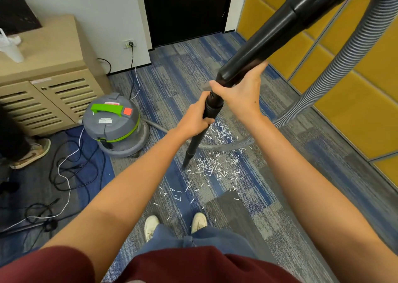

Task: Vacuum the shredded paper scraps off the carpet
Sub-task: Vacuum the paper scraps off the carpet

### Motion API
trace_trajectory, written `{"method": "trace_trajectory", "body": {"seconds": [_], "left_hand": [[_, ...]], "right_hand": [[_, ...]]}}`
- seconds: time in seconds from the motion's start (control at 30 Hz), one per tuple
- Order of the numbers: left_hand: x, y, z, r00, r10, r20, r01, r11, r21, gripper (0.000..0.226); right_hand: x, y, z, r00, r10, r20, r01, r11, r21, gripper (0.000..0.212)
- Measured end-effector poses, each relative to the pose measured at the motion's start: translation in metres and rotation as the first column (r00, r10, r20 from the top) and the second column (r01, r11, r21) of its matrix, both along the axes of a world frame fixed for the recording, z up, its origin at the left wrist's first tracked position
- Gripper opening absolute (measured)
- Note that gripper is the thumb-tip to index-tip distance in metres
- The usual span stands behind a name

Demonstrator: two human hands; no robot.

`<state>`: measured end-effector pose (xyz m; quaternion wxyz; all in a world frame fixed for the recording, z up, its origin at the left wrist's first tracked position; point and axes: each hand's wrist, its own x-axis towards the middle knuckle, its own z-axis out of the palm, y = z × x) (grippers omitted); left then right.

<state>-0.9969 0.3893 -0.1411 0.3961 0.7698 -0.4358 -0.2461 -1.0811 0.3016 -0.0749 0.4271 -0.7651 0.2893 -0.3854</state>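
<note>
The shredded paper scraps (215, 164) lie strewn over the blue and grey carpet (280, 196), thickest just right of the nozzle tip (185, 164), with a thinner trail running back toward your white shoes (174, 224). The heap sits below both your hands and slightly to their right. The tip is at the left edge of the heap; whether it touches the pile cannot be told.

Your left hand (193, 119) is wrapped round the narrow black wand (195, 144) just under its ribbed collar. Your right hand (241, 97) clasps the thicker section right above, the two hands nearly touching.

The grey ribbed hose (344, 62) loops from the upper right down across the carpet behind the scraps to the grey and green vacuum canister (114, 123) on the left. Beyond the canister stand a slatted wooden cabinet (43, 67) and tangled cables (71, 170). Yellow wall panels (355, 110) line the right side.
</note>
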Motion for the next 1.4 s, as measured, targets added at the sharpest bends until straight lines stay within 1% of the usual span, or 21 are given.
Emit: {"method": "trace_trajectory", "body": {"seconds": [0.13,0.3,0.4,0.6,0.83,1.0,1.17,1.27,1.4], "left_hand": [[-0.011,-0.006,0.001,1.0,-0.02,0.0,0.02,1.0,-0.003,0.054],[-0.024,-0.011,0.003,1.0,-0.028,0.001,0.028,1.0,-0.009,0.055],[-0.034,-0.014,0.004,0.999,-0.029,-0.014,0.029,0.999,-0.014,0.059],[-0.049,-0.021,0.002,0.999,-0.034,-0.004,0.034,0.999,-0.004,0.058],[-0.055,-0.021,0.002,1.0,-0.015,-0.017,0.015,1.0,-0.007,0.06],[-0.056,-0.017,0.003,0.999,0.002,-0.05,-0.003,1.0,-0.014,0.068],[-0.058,-0.016,0.012,1.0,-0.013,0.0,0.012,0.999,-0.031,0.064],[-0.052,-0.019,0.019,0.999,-0.015,0.043,0.017,0.999,-0.044,0.065],[-0.049,-0.02,0.015,0.999,-0.002,0.054,0.004,0.999,-0.036,0.062]], "right_hand": [[-0.009,-0.007,0.001,1.0,-0.01,-0.02,0.01,1.0,-0.017,0.082],[-0.023,-0.012,0.004,0.999,-0.025,-0.04,0.023,0.999,-0.029,0.072],[-0.031,-0.016,0.009,0.998,-0.007,-0.057,0.004,0.999,-0.041,0.073],[-0.047,-0.022,0.009,0.998,-0.007,-0.057,0.005,0.999,-0.039,0.074],[-0.052,-0.024,0.006,1.0,0.008,-0.028,-0.009,0.999,-0.044,0.085],[-0.051,-0.02,0.006,0.999,0.033,-0.025,-0.034,0.999,-0.04,0.084],[-0.054,-0.021,0.016,1.0,0.021,0.011,-0.02,0.999,-0.046,0.081],[-0.052,-0.025,0.025,0.998,0.01,0.055,-0.007,0.998,-0.061,0.085],[-0.05,-0.026,0.015,0.999,0.003,0.038,-0.002,0.999,-0.037,0.091]]}}
